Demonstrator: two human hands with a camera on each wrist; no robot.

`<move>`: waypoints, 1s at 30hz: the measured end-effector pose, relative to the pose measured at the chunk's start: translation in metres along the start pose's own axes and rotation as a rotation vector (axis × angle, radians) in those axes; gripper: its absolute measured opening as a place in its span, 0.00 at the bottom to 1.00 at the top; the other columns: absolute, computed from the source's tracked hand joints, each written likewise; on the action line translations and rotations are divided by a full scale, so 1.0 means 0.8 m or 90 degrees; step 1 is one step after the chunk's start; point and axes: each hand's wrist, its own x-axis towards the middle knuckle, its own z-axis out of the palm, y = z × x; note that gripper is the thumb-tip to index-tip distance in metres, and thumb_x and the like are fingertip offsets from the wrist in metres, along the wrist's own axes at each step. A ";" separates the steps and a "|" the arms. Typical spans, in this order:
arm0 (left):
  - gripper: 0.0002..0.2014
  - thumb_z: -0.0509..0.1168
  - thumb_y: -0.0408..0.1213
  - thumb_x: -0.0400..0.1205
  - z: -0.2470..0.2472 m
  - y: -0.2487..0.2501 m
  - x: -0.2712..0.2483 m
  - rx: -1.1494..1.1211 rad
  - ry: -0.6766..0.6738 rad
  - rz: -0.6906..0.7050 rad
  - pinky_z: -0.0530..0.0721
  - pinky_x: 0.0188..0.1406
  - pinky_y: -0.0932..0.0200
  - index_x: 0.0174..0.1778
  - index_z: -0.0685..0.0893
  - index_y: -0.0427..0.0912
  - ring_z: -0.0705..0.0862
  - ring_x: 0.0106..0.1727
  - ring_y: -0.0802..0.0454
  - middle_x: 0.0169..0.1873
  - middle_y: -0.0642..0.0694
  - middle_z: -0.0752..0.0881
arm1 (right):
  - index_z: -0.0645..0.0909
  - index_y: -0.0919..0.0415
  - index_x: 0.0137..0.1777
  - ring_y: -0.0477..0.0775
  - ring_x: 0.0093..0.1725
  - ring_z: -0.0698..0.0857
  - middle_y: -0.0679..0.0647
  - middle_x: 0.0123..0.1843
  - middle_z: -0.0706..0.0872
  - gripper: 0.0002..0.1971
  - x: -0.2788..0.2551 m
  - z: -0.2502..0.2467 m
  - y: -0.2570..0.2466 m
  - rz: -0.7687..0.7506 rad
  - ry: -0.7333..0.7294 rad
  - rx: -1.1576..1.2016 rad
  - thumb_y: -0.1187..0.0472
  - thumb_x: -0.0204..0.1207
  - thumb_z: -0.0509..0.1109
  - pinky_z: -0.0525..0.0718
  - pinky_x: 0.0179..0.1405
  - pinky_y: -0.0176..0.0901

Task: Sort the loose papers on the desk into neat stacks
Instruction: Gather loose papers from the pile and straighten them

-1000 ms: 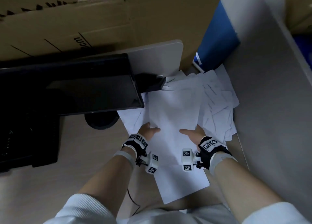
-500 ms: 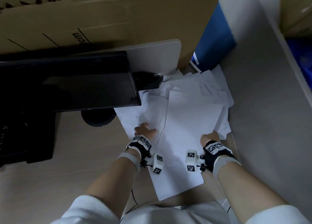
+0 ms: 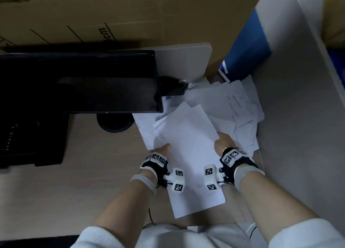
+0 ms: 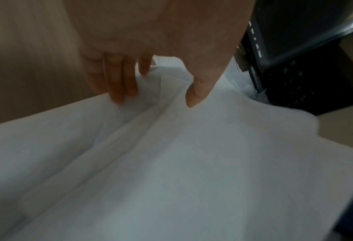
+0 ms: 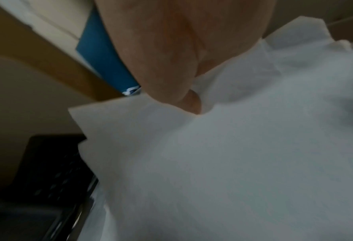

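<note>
A sheaf of white sheets (image 3: pixel 188 150) lies slanted on the desk in front of me, its near end over the desk's front edge. My left hand (image 3: pixel 164 147) pinches its left edge, thumb (image 4: pixel 194 96) on top and fingers (image 4: pixel 117 88) against the edge. My right hand (image 3: pixel 221 139) grips the right edge, thumb (image 5: pixel 190 101) pressed on the paper. Behind and to the right spreads a loose pile of papers (image 3: pixel 235 102), some printed, overlapping at odd angles.
A black monitor (image 3: pixel 78 81) on a round stand base (image 3: pixel 114 123) stands at the left, with a dark keyboard (image 3: pixel 28 135) beyond it. A small black object (image 3: pixel 173 88) sits behind the pile. Cardboard boxes (image 3: pixel 93 14), a blue panel (image 3: pixel 248 49) and a grey partition (image 3: pixel 298 117) close in the back and right.
The sheaf has swung so that its far end now points to the left, toward the monitor. My right hand has moved forward along its edge; the left hand has drawn slightly back.
</note>
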 end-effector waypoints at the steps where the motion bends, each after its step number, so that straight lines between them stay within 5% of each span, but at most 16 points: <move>1: 0.33 0.69 0.54 0.77 -0.005 -0.001 -0.004 -0.019 -0.015 -0.015 0.85 0.46 0.50 0.73 0.79 0.35 0.87 0.49 0.39 0.64 0.32 0.86 | 0.72 0.47 0.79 0.65 0.72 0.77 0.56 0.77 0.77 0.28 0.000 0.001 -0.014 -0.025 -0.023 -0.050 0.66 0.80 0.53 0.71 0.75 0.60; 3: 0.34 0.69 0.60 0.70 -0.012 -0.004 -0.002 -0.001 -0.026 -0.026 0.84 0.32 0.54 0.63 0.83 0.37 0.86 0.34 0.41 0.40 0.35 0.92 | 0.73 0.45 0.78 0.66 0.72 0.75 0.57 0.75 0.78 0.29 -0.003 0.004 -0.039 -0.079 -0.042 -0.144 0.67 0.79 0.54 0.72 0.74 0.60; 6: 0.32 0.71 0.59 0.68 -0.022 -0.008 0.002 0.002 -0.014 -0.038 0.83 0.25 0.53 0.56 0.83 0.35 0.85 0.29 0.41 0.28 0.39 0.88 | 0.75 0.45 0.76 0.65 0.78 0.66 0.56 0.80 0.71 0.26 0.004 0.009 -0.060 -0.140 -0.017 -0.236 0.63 0.78 0.59 0.68 0.77 0.60; 9: 0.27 0.71 0.53 0.69 -0.018 -0.019 0.018 0.012 -0.083 -0.080 0.81 0.34 0.53 0.52 0.85 0.31 0.85 0.31 0.41 0.35 0.36 0.91 | 0.74 0.44 0.76 0.62 0.86 0.50 0.55 0.88 0.54 0.23 0.018 0.004 -0.067 -0.169 0.021 -0.277 0.58 0.82 0.60 0.54 0.83 0.60; 13: 0.20 0.70 0.49 0.76 -0.005 -0.022 0.017 0.006 -0.158 -0.137 0.76 0.35 0.57 0.44 0.84 0.32 0.83 0.35 0.42 0.41 0.37 0.91 | 0.74 0.48 0.77 0.62 0.87 0.47 0.56 0.88 0.52 0.20 0.045 -0.005 -0.080 -0.180 0.032 -0.317 0.52 0.85 0.59 0.51 0.84 0.62; 15: 0.20 0.72 0.50 0.75 0.000 -0.018 0.016 -0.018 -0.154 -0.137 0.79 0.33 0.58 0.47 0.83 0.33 0.86 0.35 0.41 0.41 0.35 0.91 | 0.73 0.51 0.77 0.63 0.85 0.54 0.57 0.86 0.59 0.22 0.057 -0.007 -0.088 -0.170 0.015 -0.328 0.49 0.84 0.60 0.52 0.83 0.64; 17: 0.30 0.78 0.52 0.65 0.007 -0.021 0.031 -0.056 -0.131 -0.121 0.88 0.47 0.47 0.56 0.84 0.35 0.91 0.46 0.34 0.47 0.31 0.92 | 0.74 0.54 0.74 0.64 0.79 0.68 0.58 0.78 0.72 0.25 0.065 -0.009 -0.090 -0.132 -0.006 -0.330 0.45 0.80 0.64 0.55 0.82 0.66; 19: 0.39 0.82 0.51 0.55 0.016 -0.021 0.037 -0.087 -0.123 -0.101 0.83 0.62 0.34 0.60 0.86 0.34 0.90 0.50 0.34 0.50 0.31 0.91 | 0.67 0.58 0.77 0.64 0.75 0.74 0.58 0.73 0.77 0.35 0.065 -0.011 -0.085 -0.087 -0.012 -0.316 0.42 0.73 0.70 0.53 0.82 0.64; 22: 0.32 0.83 0.46 0.61 0.028 -0.005 0.027 -0.144 -0.111 -0.039 0.84 0.57 0.40 0.56 0.87 0.30 0.87 0.47 0.34 0.47 0.31 0.88 | 0.60 0.61 0.78 0.64 0.68 0.80 0.60 0.69 0.80 0.41 0.057 -0.015 -0.063 -0.043 -0.067 -0.156 0.47 0.71 0.76 0.71 0.75 0.57; 24: 0.33 0.85 0.48 0.59 0.037 0.007 0.022 -0.155 -0.126 0.034 0.85 0.60 0.39 0.57 0.88 0.33 0.89 0.51 0.32 0.51 0.32 0.90 | 0.67 0.62 0.75 0.62 0.62 0.83 0.59 0.66 0.83 0.35 0.047 -0.015 -0.038 -0.028 -0.113 -0.066 0.54 0.72 0.77 0.80 0.63 0.49; 26: 0.32 0.81 0.47 0.63 0.048 0.014 0.029 -0.148 -0.095 0.127 0.88 0.55 0.39 0.60 0.86 0.35 0.89 0.51 0.35 0.53 0.35 0.90 | 0.76 0.62 0.70 0.60 0.59 0.85 0.59 0.64 0.86 0.27 0.038 -0.018 -0.010 -0.001 -0.114 -0.040 0.56 0.72 0.77 0.80 0.57 0.43; 28: 0.30 0.79 0.45 0.67 0.055 0.026 0.023 -0.078 -0.067 0.204 0.86 0.61 0.39 0.63 0.83 0.35 0.87 0.57 0.37 0.59 0.36 0.88 | 0.79 0.64 0.69 0.59 0.56 0.85 0.59 0.62 0.87 0.25 0.030 -0.022 0.020 0.052 -0.092 0.019 0.56 0.74 0.77 0.80 0.53 0.43; 30: 0.20 0.75 0.34 0.77 0.061 0.034 0.014 -0.021 -0.051 0.255 0.84 0.62 0.49 0.64 0.83 0.31 0.86 0.58 0.42 0.57 0.40 0.88 | 0.79 0.68 0.68 0.59 0.55 0.84 0.60 0.62 0.86 0.23 0.023 -0.026 0.042 0.093 -0.067 0.079 0.57 0.76 0.75 0.79 0.54 0.44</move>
